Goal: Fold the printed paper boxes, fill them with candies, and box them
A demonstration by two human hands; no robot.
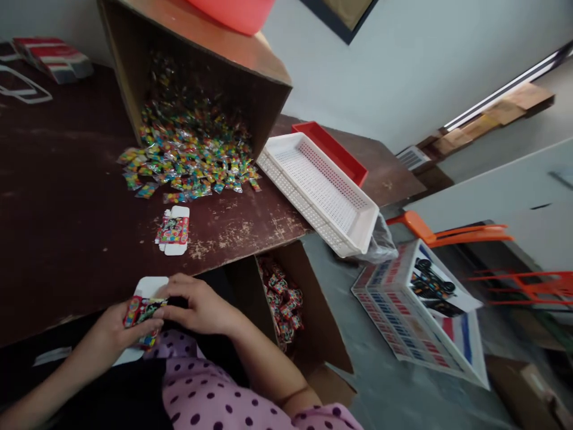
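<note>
Between my hands, at the table's front edge, is a small printed candy box (145,310) with its white end flap standing up. My left hand (116,328) is wrapped round the box's lower left side, thumb across its front. My right hand (194,304) pinches the box's upper right side by the flap. Another small box (173,231), flattened with white flaps out, lies on the table beyond my hands. Past it, wrapped candies (192,161) in clear packets spill from a cardboard box (264,71) tipped on its side.
A white perforated tray (320,185) and a red tray (333,149) sit at the table's right end. Below the edge, an open carton (313,304) holds filled printed packs (282,301). A white crate (403,310) stands on the floor, near orange chairs (447,233).
</note>
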